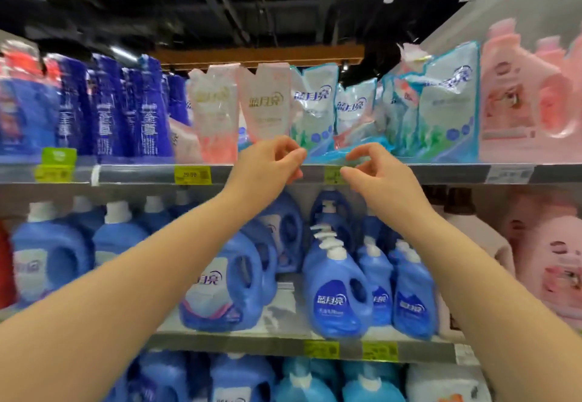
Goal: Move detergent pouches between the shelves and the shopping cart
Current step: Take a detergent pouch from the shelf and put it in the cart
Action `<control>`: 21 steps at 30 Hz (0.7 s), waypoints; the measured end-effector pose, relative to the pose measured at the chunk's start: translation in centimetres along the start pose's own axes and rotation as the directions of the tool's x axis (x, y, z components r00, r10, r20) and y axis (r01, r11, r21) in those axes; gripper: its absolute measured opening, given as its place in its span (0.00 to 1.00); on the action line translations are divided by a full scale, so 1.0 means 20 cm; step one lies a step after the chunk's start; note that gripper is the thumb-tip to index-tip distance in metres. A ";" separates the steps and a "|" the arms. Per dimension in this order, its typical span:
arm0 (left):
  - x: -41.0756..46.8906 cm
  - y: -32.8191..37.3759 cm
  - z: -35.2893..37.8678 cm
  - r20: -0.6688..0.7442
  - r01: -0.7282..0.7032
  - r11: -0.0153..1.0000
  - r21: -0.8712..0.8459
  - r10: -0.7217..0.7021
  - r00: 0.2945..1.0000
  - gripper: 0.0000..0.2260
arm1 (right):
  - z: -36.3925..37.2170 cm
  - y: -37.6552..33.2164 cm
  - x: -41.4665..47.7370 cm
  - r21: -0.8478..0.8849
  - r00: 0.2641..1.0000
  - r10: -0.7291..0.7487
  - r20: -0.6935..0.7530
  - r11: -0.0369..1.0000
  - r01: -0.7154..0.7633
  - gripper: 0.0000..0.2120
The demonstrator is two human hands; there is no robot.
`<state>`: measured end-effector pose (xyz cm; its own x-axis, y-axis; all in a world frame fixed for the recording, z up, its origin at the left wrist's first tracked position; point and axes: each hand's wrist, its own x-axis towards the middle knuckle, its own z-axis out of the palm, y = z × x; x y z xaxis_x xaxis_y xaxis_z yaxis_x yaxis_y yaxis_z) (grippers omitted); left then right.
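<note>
Detergent pouches stand in a row on the top shelf (441,172): two pink ones (266,102), then several pale blue ones (313,108). A blue pouch (352,151) lies flat at the shelf's front edge. My left hand (267,162) is raised just below the second pink pouch, fingers curled and apart, holding nothing. My right hand (374,170) hovers at the shelf edge in front of the flat blue pouch, fingers loosely curled and empty. No shopping cart is in view.
Dark blue bottles (107,108) fill the top shelf's left, pink jugs (519,96) its right. Blue detergent jugs (337,291) crowd the middle shelf and the one below. Yellow price tags (192,174) line the shelf edges.
</note>
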<state>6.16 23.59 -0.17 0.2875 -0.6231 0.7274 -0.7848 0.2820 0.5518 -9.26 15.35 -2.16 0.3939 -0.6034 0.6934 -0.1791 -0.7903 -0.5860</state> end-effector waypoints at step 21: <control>0.81 -0.42 0.33 0.069 -0.081 0.955 0.286 0.064 0.996 0.14 | -0.10 0.68 1.14 -0.689 0.830 0.050 0.556 0.587 0.426 0.27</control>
<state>13.75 6.30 4.16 0.1985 -0.6527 0.7311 -0.9297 0.1107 0.3513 -4.55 -9.33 6.57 0.8189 -0.4813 0.3127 -0.5584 -0.7942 0.2397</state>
